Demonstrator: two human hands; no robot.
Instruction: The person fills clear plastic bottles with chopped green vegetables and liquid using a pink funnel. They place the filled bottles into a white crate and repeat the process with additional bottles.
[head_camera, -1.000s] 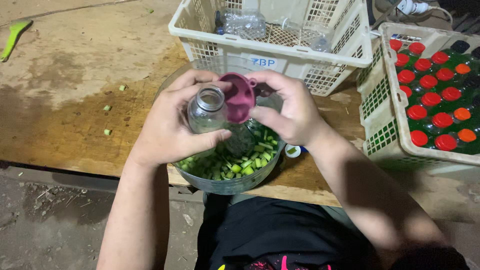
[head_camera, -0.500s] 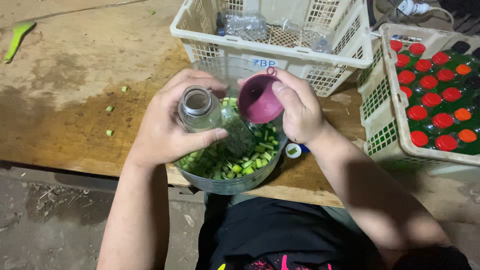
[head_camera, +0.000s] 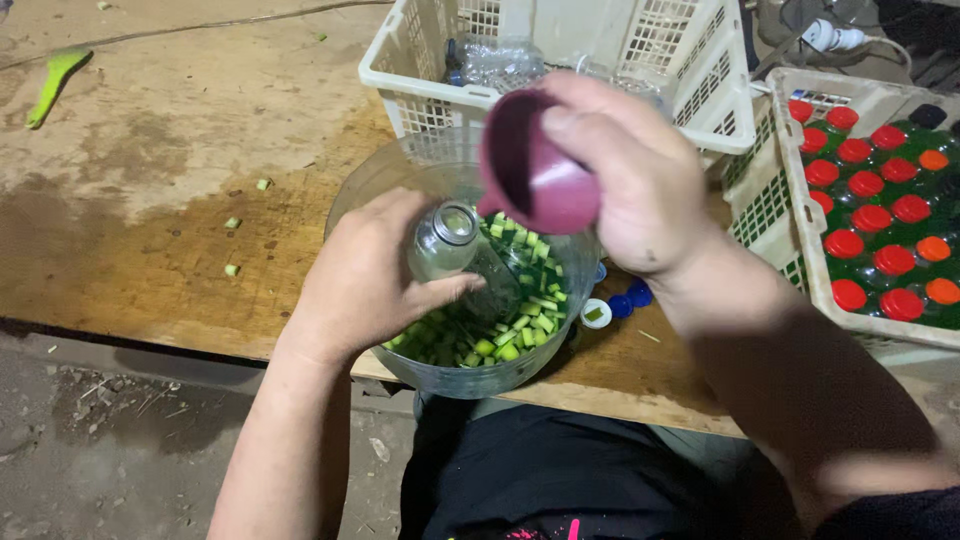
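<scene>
Two hands: both closed on something over the clear bowl (head_camera: 370, 190).
Left hand (head_camera: 365, 280): grip clamped round a small clear bottle (head_camera: 447, 243), tilted, mouth open and uncapped, seemingly unfilled.
Right hand (head_camera: 640, 185): grip clamped on a maroon funnel-like cup (head_camera: 525, 165), held just above the bottle mouth, not seated.
Bowl contents: chopped green pieces (head_camera: 515, 330), plenty left.
Right crate (head_camera: 775, 95): many red-capped bottles (head_camera: 870, 150), judged done.
Counter (head_camera: 150, 230): loose blue caps (head_camera: 630, 298) near the bowl.

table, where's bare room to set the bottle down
Free: the wooden table left of the bowl, bar a few green bits. Crowded: the white basket behind, the crate of capped bottles right, loose caps between.
</scene>
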